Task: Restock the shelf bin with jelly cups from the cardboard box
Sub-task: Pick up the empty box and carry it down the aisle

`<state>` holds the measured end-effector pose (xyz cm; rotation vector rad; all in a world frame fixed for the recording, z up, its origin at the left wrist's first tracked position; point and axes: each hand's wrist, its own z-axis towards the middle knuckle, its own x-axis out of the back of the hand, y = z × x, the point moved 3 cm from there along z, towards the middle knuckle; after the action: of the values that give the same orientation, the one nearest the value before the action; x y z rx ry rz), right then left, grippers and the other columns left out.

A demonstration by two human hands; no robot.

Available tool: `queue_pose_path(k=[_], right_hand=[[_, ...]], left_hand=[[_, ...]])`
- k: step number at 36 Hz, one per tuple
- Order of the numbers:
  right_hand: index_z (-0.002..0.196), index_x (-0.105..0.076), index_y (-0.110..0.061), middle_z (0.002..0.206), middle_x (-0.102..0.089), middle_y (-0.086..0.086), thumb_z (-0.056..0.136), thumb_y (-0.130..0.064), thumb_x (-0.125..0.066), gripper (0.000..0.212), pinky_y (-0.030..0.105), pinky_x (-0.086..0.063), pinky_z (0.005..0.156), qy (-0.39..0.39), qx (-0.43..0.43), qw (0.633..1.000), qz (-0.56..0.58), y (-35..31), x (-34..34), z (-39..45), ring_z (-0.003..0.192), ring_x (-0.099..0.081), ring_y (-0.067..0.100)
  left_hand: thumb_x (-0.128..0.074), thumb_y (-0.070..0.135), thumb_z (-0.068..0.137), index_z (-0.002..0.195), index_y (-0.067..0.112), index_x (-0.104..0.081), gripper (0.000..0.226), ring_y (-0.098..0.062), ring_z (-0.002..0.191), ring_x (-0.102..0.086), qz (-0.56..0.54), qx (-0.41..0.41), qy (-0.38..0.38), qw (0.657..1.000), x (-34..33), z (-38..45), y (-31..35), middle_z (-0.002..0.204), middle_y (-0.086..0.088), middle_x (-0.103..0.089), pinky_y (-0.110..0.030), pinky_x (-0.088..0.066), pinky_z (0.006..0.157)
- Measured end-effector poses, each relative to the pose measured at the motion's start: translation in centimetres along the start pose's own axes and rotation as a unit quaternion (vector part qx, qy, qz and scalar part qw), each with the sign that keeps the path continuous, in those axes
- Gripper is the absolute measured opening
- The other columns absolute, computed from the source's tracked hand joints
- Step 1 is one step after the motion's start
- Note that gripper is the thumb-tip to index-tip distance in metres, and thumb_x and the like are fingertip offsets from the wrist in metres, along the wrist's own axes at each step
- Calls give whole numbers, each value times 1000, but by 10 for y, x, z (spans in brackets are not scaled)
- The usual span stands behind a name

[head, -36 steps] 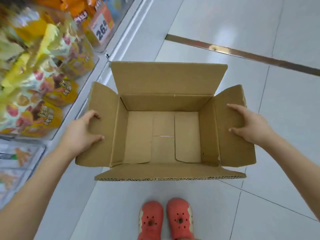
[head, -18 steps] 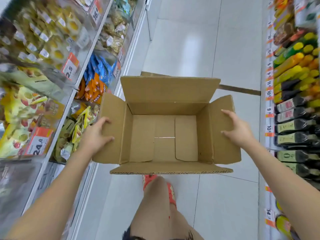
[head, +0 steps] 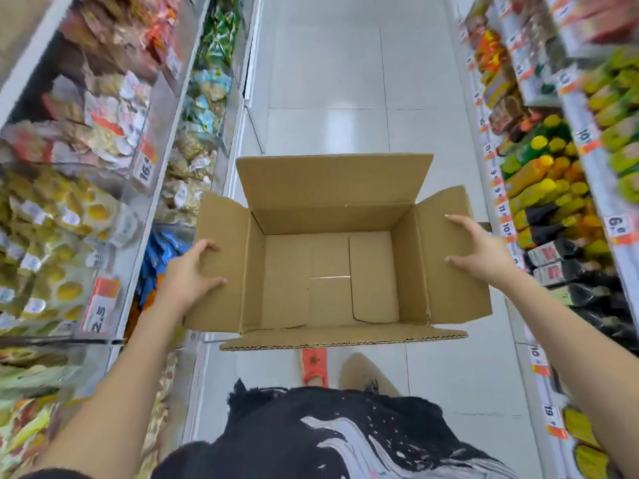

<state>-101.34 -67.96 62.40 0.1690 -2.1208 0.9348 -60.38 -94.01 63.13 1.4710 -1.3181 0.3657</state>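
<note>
I hold an open brown cardboard box [head: 330,202] in front of me at waist height, its four flaps spread out. Nothing lies inside it; only the bare bottom shows. My left hand [head: 188,276] grips the left flap and my right hand [head: 479,252] grips the right flap. On the left shelf, a clear bin [head: 62,243] holds yellow jelly cups with white lids, behind a 2.5 price tag [head: 100,307].
I stand in a narrow aisle with a white tiled floor [head: 328,81]. Snack shelves [head: 193,108] line the left side; bottles and packets [head: 553,181] fill the right shelves. My red shoe [head: 313,366] shows below the box.
The box has risen from the floor to waist height while both hands kept hold of its side flaps. My view has lifted from the floor to the aisle and both shelf rows.
</note>
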Motion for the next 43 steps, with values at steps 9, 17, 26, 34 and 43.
queue_pose_path(k=[9, 17, 26, 34, 43], right_hand=[[139, -39, -29, 132, -51, 5, 79, -2, -73, 74, 27, -45, 79, 26, 3, 1000, 13, -48, 61, 155, 102, -52, 19], [139, -39, -28, 133, -53, 1, 79, -8, -73, 72, 21, -38, 80, 31, 33, 998, -34, -91, 120, 307, 111, -56, 26], [138, -40, -28, 135, -51, 1, 76, -7, -75, 74, 34, -46, 94, 13, 43, 999, -26, -142, 166, 474, 111, -55, 27], [134, -42, -30, 123, -57, 5, 77, -7, -75, 70, 37, -51, 84, 13, 19, 1000, 2, -196, 198, 628, 99, -58, 25], [132, -46, -24, 122, -54, -2, 75, -5, -76, 66, 25, -41, 81, 43, 26, 999, 2, -261, 243, 778, 101, -53, 19]], left_hand=[[-81, 12, 69, 113, 21, -53, 53, -22, 82, -54, 13, -38, 7, 999, 36, 173, 92, 96, -4, -57, -29, -43, 70], [-83, 14, 67, 106, 30, -49, 54, -27, 84, -59, 6, -37, 5, 999, 62, 316, 172, 100, -6, -62, -36, -52, 71], [-80, 11, 71, 116, 19, -52, 54, -24, 87, -51, 19, -28, 18, 999, 106, 466, 240, 108, -9, -58, -33, -44, 74], [-81, 9, 69, 126, 22, -51, 66, -27, 96, -58, 12, -32, -7, 999, 146, 637, 296, 116, -11, -61, -35, -47, 85], [-80, 11, 72, 136, 33, -44, 77, -32, 109, -55, 21, -45, -1, 999, 196, 803, 367, 126, -12, -57, -39, -48, 90]])
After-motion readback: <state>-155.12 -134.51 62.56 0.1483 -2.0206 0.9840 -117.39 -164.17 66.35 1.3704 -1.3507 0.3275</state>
